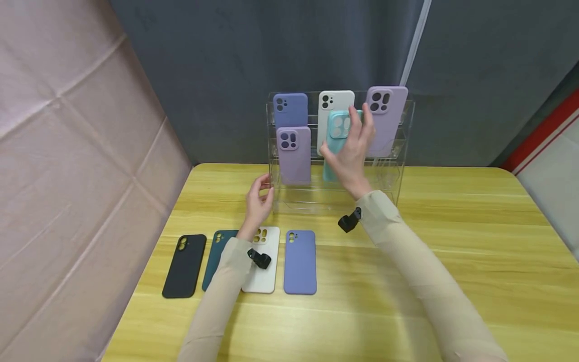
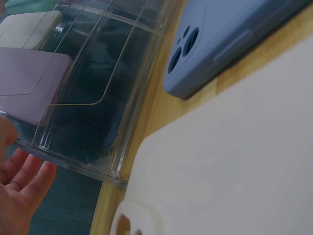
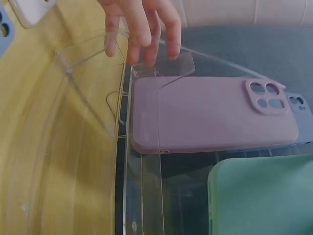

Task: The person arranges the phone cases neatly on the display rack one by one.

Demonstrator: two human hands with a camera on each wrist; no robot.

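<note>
My right hand [image 1: 352, 156] grips a mint-green phone case [image 1: 335, 146] by its sides, thumb at the left edge and fingers at the right. The case stands upright in the lower tier of a clear acrylic display rack [image 1: 294, 205]; in the right wrist view the mint case [image 3: 264, 196] lies beside a lilac case [image 3: 205, 112]. At the rack's left side, my left hand [image 1: 259, 203] holds the side panel, thumb on one face and fingers [image 2: 36, 178] on the other. Behind the mint case stands a white case [image 1: 335, 100], partly hidden by it.
A blue case [image 1: 290, 108] and a large lilac case [image 1: 390, 120] stand in the upper tier, a smaller lilac case [image 1: 295, 163] below. On the wooden table [image 1: 452, 241] lie black [image 1: 184, 266], teal [image 1: 221, 249], white [image 1: 271, 276] and periwinkle [image 1: 300, 266] cases. A dark curtain [image 1: 217, 90] hangs behind.
</note>
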